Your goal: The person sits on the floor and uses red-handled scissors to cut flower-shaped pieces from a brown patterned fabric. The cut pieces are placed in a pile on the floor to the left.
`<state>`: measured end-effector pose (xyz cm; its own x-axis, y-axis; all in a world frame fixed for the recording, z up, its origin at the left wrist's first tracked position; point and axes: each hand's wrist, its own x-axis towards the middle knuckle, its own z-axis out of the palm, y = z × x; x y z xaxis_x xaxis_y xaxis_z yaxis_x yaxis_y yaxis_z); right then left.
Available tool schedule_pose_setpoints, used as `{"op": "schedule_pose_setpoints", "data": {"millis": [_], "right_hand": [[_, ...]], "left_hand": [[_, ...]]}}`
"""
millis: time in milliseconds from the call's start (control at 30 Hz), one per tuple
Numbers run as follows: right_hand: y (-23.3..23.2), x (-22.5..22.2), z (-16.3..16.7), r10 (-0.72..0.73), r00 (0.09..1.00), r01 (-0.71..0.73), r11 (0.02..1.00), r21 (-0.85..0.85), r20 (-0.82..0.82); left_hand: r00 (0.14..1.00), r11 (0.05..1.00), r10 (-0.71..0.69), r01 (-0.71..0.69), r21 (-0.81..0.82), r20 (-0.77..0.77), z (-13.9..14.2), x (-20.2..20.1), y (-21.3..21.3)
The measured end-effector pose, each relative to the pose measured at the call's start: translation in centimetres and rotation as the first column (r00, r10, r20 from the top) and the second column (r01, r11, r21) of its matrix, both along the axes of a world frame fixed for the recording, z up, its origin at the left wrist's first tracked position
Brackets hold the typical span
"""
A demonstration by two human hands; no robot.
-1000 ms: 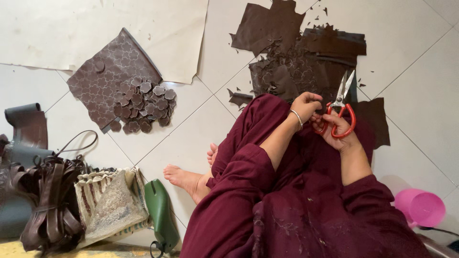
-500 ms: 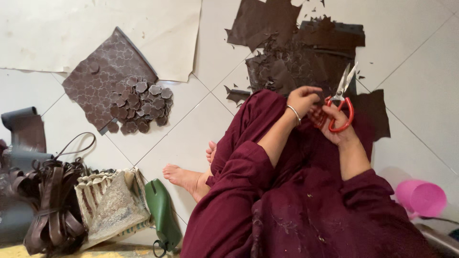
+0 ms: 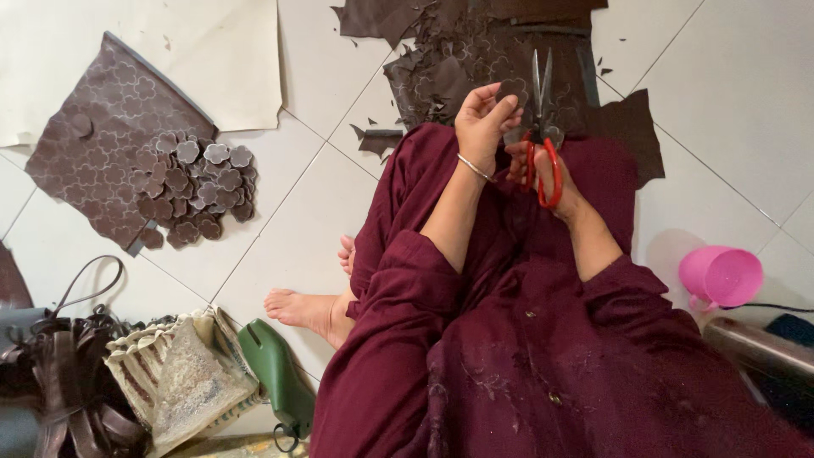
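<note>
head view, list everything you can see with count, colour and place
small brown leather piece: one, in left fingers
red-handled scissors: one, right hand, blades up
dark brown leather offcuts: heap, top centre floor
patterned brown leather sheet: one, upper left
flower-shaped brown cutouts: pile, on the sheet's right edge
cream paper sheet: one, top left
pink plastic cup: one, right
green shoe-shaped form: one, bottom centre-left
brown strap bag: one, bottom left
left hand: pinching piece
right hand: gripping scissors
</note>
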<state>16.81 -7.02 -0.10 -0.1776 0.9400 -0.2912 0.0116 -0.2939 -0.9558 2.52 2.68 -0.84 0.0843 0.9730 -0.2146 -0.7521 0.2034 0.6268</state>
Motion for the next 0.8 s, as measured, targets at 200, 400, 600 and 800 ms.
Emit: {"op": "schedule_pose_setpoints", "data": {"millis": [200, 400, 600, 800], "right_hand": [[-0.1, 0.0, 0.5, 0.074, 0.997, -0.074, 0.996, 0.058, 0.0], [-0.1, -0.1, 0.6, 0.096, 0.995, -0.096, 0.992, 0.08, 0.008], [-0.1, -0.3, 1.4, 0.144, 0.988, -0.151, 0.981, 0.122, 0.057], [-0.2, -0.6, 1.8, 0.176, 0.984, -0.175, 0.983, 0.062, -0.021]], "left_hand": [[1.0, 0.999, -0.027, 0.027, 0.03, -0.009, -1.4, 0.3, -0.2], [0.998, 0.999, -0.045, 0.046, 0.023, -0.038, -1.9, 0.4, -0.3], [0.994, 0.999, -0.017, 0.022, 0.046, -0.11, -1.9, 0.5, -0.4], [0.992, 0.998, -0.01, 0.017, 0.053, -0.128, -1.6, 0.5, -0.6]]}}
